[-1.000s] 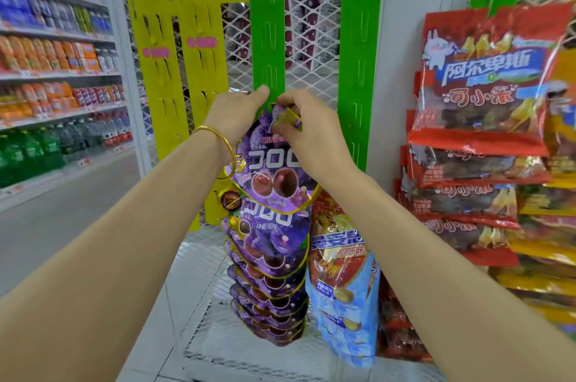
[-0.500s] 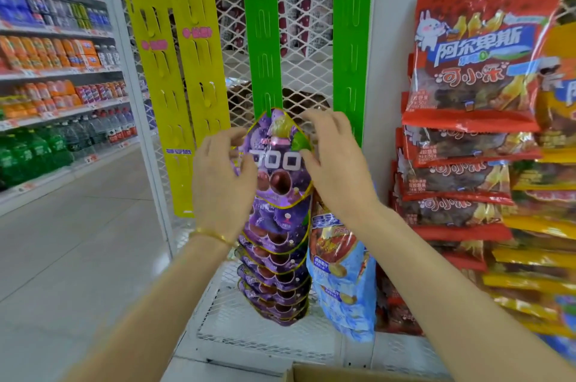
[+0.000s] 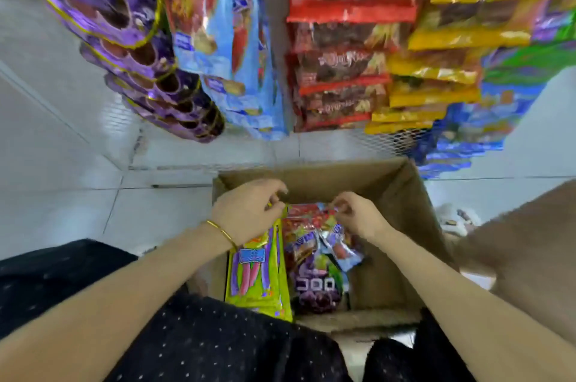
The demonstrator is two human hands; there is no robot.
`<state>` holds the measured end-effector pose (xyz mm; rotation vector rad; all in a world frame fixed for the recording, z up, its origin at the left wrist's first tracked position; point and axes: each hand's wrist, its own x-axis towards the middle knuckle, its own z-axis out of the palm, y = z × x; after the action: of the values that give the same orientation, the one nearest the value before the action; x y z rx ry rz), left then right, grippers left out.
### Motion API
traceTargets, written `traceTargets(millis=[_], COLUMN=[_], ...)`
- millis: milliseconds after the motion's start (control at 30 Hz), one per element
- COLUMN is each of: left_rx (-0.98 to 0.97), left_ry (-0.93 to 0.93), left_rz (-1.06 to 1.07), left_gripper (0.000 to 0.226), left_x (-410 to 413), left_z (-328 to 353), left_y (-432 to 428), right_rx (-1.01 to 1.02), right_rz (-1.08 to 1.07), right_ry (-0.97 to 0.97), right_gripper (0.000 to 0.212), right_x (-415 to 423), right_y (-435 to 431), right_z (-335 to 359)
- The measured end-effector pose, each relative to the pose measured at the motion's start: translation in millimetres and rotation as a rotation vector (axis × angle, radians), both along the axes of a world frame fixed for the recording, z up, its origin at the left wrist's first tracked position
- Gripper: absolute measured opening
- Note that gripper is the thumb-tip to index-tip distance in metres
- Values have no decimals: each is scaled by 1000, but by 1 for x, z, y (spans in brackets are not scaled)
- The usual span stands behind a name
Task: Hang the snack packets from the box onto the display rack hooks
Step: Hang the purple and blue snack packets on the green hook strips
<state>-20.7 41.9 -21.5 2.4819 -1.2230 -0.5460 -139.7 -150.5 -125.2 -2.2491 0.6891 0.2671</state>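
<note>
Plainly, in the head view, both hands are down inside the cardboard box (image 3: 396,219) that stands on the floor below the display rack. The left hand (image 3: 249,210), with a gold bangle (image 3: 222,231) at the wrist, has its fingers curled and appears to pinch the top edge of the yellow-green packet (image 3: 256,272). The right hand (image 3: 358,216) has thumb and fingertips drawn together on the top of the red packet (image 3: 307,219), though blur makes the exact grip hard to read. A purple gummy packet (image 3: 314,286) and a light blue packet (image 3: 346,254) lie just beside these in the box.

Above, already hung in columns, are purple gummy packets (image 3: 140,48), blue packets (image 3: 224,39), red packets (image 3: 339,67) and yellow packets (image 3: 436,73). The hooks themselves are not in sight.

The step looks like choosing the next packet. To do it well, I would settle on one packet rather than lift two. Hold it by its top strip, where a hang hole would likely be, and draw it straight up so that it clears the box wall without dragging its neighbours. The red one probably belongs in the red column.
</note>
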Motion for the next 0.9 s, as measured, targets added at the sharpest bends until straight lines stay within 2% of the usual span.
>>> traceTargets(millis=[100,233,333,400,433,567,767,900], left_rx=[62,78,73,74,70,82,20,-194], left_ry=[31,93,132,146,148,156,238,278], left_rz=[8,16,37,43,41,10,10,102], left_gripper=[25,25,24,24,24,24,32,14], left_x=[0,2,5,6,7,6,-6,-7], left_z=[-11,-19,-22,-23,-24,-24,-23,-2], left_y=[-8,-18,-20,-21,-20,-17,-16,-15], right_rx=[127,229,180,214,270,403,335,331], right_rz=[-8,129,202,182,160,146,220,187], right_ry=[253,368,392,365,338,288,20,-165], right_gripper=[29,45,21,44,46,38,10,19], right_x=[-19,-24,-27,-27,-26,-10,17,19], right_y=[1,25,37,36,33,10,-13,-2], right_z=[-48,-83,-100,-103,-100,-57,43,108])
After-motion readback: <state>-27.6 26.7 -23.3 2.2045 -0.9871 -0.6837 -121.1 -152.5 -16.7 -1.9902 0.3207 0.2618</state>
